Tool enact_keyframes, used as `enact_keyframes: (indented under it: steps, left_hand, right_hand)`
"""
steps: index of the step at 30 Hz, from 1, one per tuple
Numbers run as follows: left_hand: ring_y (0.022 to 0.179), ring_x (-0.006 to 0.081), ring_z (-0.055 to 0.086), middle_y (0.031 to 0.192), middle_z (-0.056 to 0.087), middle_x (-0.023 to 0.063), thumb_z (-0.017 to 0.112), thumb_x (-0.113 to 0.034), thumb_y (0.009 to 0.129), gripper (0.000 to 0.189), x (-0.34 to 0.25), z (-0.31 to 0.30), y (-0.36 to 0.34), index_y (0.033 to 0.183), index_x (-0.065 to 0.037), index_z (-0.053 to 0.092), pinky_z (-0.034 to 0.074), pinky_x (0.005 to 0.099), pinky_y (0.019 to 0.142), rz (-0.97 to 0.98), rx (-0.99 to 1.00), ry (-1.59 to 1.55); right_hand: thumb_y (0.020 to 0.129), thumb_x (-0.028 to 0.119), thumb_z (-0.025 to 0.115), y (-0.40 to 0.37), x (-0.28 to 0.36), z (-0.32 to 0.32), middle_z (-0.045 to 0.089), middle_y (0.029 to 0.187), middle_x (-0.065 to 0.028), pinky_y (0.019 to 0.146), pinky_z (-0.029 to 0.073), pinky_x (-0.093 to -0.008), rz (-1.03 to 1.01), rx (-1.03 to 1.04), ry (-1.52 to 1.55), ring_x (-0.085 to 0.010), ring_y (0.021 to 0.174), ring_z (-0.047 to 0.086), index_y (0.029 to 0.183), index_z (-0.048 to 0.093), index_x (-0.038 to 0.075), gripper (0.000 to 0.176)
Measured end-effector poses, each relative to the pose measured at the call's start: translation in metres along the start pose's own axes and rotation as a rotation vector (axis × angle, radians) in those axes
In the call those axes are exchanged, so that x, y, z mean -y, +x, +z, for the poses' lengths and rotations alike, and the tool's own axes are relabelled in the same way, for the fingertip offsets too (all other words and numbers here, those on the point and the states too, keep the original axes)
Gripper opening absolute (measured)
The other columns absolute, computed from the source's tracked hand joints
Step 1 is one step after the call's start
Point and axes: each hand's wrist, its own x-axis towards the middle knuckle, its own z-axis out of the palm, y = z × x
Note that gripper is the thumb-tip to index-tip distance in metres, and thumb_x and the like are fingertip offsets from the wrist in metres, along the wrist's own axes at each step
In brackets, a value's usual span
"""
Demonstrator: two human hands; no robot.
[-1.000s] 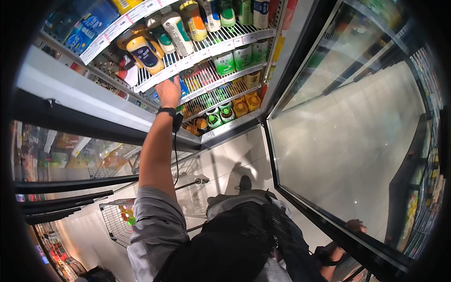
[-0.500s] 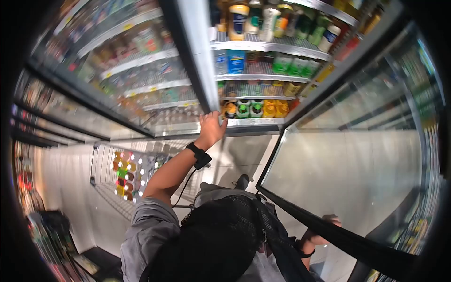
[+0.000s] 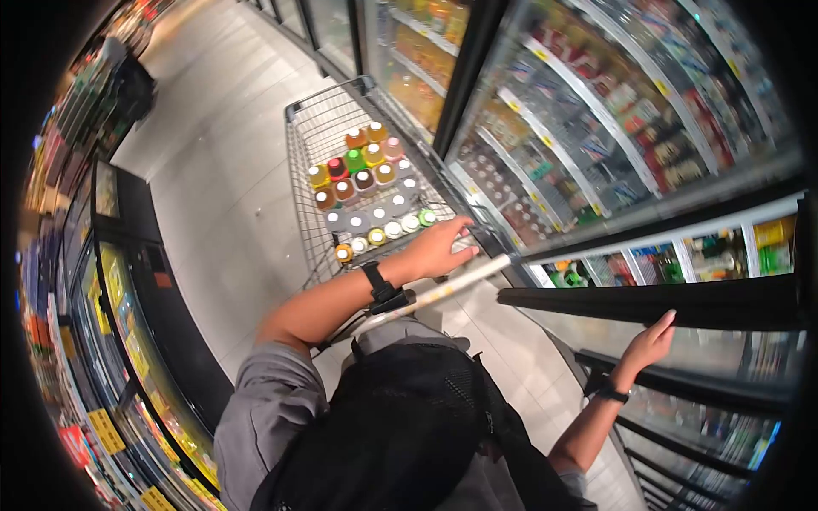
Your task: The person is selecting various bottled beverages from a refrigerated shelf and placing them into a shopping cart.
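A wire shopping cart (image 3: pixel 307 162) stands in front of me, with several capped bottles (image 3: pixel 364 177) of yellow, red, green and brown drinks in it. Above the cart's near end, close to its pale handle bar (image 3: pixel 460 284), my left hand (image 3: pixel 440 247) has its fingers apart and holds nothing. A black device is strapped to that wrist. On the right, my right hand (image 3: pixel 649 342) is beside the dark edge of an open fridge door (image 3: pixel 648 308), fingers stretched toward it. Whether the fingertips touch the door is hard to tell.
Glass-door fridges (image 3: pixel 596 111) with shelves of drinks line the right side. A low chest freezer (image 3: pixel 162 298) and stocked shelves run along the left. Pale tiled floor (image 3: pixel 221 145) lies between them. A black backpack (image 3: pixel 383 426) hangs on my front.
My view has turned left toward the cart. My left hand has left the fridge frame and is now over the cart's near end. The fridge door opening is narrower.
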Motion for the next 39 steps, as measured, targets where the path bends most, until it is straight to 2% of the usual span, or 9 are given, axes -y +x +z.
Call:
enact_keyframes:
  steps: [5,10,14,16,18,21,29,37,39]
  left_hand:
    - [0.083,0.0214,0.064,0.104,0.066,0.0135,0.073,-0.038,0.084,0.065,0.116,-0.058,-0.018,0.132,-0.003,0.045,0.053,0.0364,0.077,-0.3,-0.342,-0.069]
    - [0.079,0.0258,0.065,0.089,0.067,0.0144,0.073,-0.038,0.083,0.044,0.218,-0.116,0.008,0.099,0.0,0.059,0.052,0.0395,0.075,-0.549,-0.542,-0.087]
    - [0.086,0.0371,0.066,0.091,0.067,0.0196,0.072,-0.034,0.081,0.04,0.313,-0.128,0.056,0.095,0.001,0.059,0.051,0.0439,0.077,-0.679,-0.619,0.092]
    - [0.106,0.0395,0.06,0.114,0.061,0.0262,0.073,-0.033,0.081,0.046,0.363,-0.124,0.083,0.107,0.002,0.06,0.049,0.0443,0.09,-0.737,-0.591,0.183]
    - [0.112,0.0419,0.057,0.119,0.056,0.0273,0.072,-0.031,0.082,0.058,0.379,-0.135,0.104,0.125,0.001,0.051,0.048,0.045,0.095,-0.759,-0.564,0.33]
    - [0.108,0.041,0.06,0.119,0.056,0.0266,0.069,-0.032,0.085,0.058,0.417,-0.142,0.131,0.13,-0.004,0.046,0.05,0.0464,0.093,-0.819,-0.466,0.462]
    - [0.098,0.0398,0.064,0.107,0.063,0.0245,0.056,-0.034,0.095,0.042,0.504,-0.134,0.164,0.124,-0.006,0.05,0.051,0.0483,0.086,-0.856,-0.313,0.497]
    - [0.091,0.0402,0.064,0.098,0.067,0.0222,0.063,-0.026,0.092,0.028,0.506,-0.117,0.156,0.105,-0.002,0.059,0.05,0.0468,0.079,-0.663,-0.619,0.562]
    - [0.089,0.0394,0.064,0.096,0.066,0.0221,0.065,-0.024,0.091,0.028,0.498,-0.112,0.151,0.106,-0.001,0.06,0.05,0.0469,0.077,-0.543,-0.758,0.552]
  right_hand:
    - [0.097,0.059,0.046,0.083,-0.029,0.084,0.067,0.089,-0.0281,0.073,0.047,-0.0512,0.045,-0.066,-0.329,-0.0462,0.082,0.062,0.092,0.066,-0.005,0.067]
    - [0.097,0.061,0.042,0.115,-0.052,0.117,0.065,0.092,-0.0318,0.077,0.044,-0.0537,0.079,-0.153,-0.356,-0.0506,0.083,0.057,0.094,0.064,-0.01,0.074]
    - [0.098,0.061,0.041,0.123,-0.06,0.125,0.064,0.09,-0.0321,0.078,0.043,-0.0535,0.094,-0.184,-0.459,-0.0506,0.083,0.055,0.088,0.062,-0.011,0.075]
    - [0.098,0.06,0.041,0.12,-0.051,0.128,0.062,0.089,-0.0331,0.077,0.043,-0.0548,0.083,-0.256,-0.438,-0.0513,0.08,0.052,0.084,0.061,-0.01,0.074]
    - [0.098,0.061,0.042,0.13,-0.067,0.118,0.064,0.087,-0.0299,0.076,0.045,-0.052,0.091,-0.251,-0.495,-0.0455,0.077,0.057,0.086,0.062,-0.011,0.075]
    - [0.098,0.055,0.048,0.132,-0.071,0.111,0.067,0.097,-0.0174,0.071,0.058,-0.0352,0.197,-0.167,-0.268,-0.0205,0.08,0.063,0.099,0.062,-0.013,0.07]
    - [0.102,0.049,0.047,0.122,-0.059,0.122,0.066,0.097,-0.0149,0.068,0.053,-0.0325,0.135,-0.238,-0.095,-0.0188,0.075,0.055,0.108,0.062,-0.011,0.062]
    - [0.102,0.048,0.046,0.123,-0.06,0.12,0.068,0.109,-0.0195,0.085,0.048,-0.0342,0.114,-0.328,-0.435,-0.0224,0.085,0.057,0.116,0.062,-0.01,0.062]
    - [0.101,0.054,0.041,0.12,-0.055,0.124,0.066,0.082,-0.0142,0.063,0.049,-0.0359,-0.067,-0.333,-0.462,-0.0226,0.066,0.055,0.089,0.064,-0.008,0.067]
